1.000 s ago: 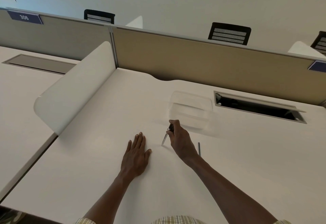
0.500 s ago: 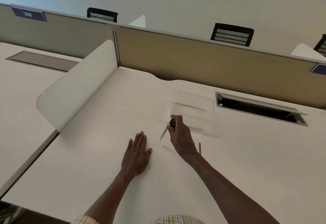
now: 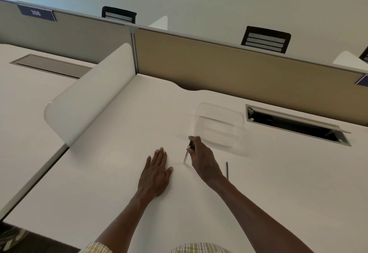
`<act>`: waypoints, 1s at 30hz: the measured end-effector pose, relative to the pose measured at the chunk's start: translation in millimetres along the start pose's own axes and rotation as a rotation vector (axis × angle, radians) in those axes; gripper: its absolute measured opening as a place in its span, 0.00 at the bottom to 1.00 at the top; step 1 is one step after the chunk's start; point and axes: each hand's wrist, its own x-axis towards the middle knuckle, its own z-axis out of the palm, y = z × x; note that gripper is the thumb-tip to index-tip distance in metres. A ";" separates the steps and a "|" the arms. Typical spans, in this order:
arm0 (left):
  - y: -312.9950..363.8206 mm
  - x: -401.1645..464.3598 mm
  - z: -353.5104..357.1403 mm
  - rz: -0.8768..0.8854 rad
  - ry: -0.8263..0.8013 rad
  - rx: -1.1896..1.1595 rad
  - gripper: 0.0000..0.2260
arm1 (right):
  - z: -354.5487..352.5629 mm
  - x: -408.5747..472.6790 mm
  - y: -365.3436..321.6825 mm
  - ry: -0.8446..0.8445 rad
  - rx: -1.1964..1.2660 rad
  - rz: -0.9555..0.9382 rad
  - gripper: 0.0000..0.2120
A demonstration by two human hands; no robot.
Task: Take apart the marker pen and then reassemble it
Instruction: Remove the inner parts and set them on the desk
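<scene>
Right hand (image 3: 201, 159) pinches marker pen (image 3: 188, 152) by its dark upper end, tip down above bench (image 3: 278, 193). Left hand (image 3: 156, 170) flat, fingers spread, at 9 o'clock. Thin rod (image 3: 226, 170) at 3 o'clock. Pen judged light, stiff, slippery; hold barrel mid-length.

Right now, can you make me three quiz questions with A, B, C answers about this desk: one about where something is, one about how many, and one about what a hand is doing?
1. Where is the thin dark rod?
A. right of the right arm
B. under the left hand
C. inside the clear container

2. How many hands touch the marker pen?
A. none
B. one
C. two

3. What is the left hand doing?
A. making a fist
B. lying flat on the desk
C. lifting the container

Answers: 1 A, it lies on the desk there. 2 B, only the right hand has a grip on it. 3 B, palm down, fingers straight, beside the clear container.
</scene>
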 end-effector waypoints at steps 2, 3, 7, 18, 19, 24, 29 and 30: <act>-0.6 0.2 0.5 0.002 0.003 0.003 0.34 | -0.4 2.5 0.9 -0.008 -0.006 0.025 0.15; -0.8 0.0 1.1 0.002 -0.003 0.013 0.34 | -0.6 3.1 1.3 -0.012 -0.008 0.032 0.15; -1.0 0.4 1.6 -0.002 -0.004 0.015 0.34 | -0.7 1.9 0.4 -0.005 -0.008 0.030 0.15; -1.2 0.1 1.4 -0.002 -0.001 0.007 0.34 | -1.8 2.4 -2.5 0.038 -0.003 0.006 0.16; -1.2 0.2 1.4 -0.002 0.000 0.008 0.34 | -4.1 5.0 -4.3 0.063 0.002 -0.004 0.16; -0.8 0.2 0.8 -0.002 -0.005 0.012 0.34 | -16.0 22.0 -16.3 0.207 0.045 -0.048 0.16; -0.8 -0.1 0.5 -0.002 -0.007 0.011 0.34 | -10.5 18.4 -16.0 0.146 0.018 -0.085 0.16; -1.0 -0.1 0.7 -0.001 -0.006 0.014 0.34 | -7.1 13.1 -13.2 0.096 -0.002 -0.093 0.15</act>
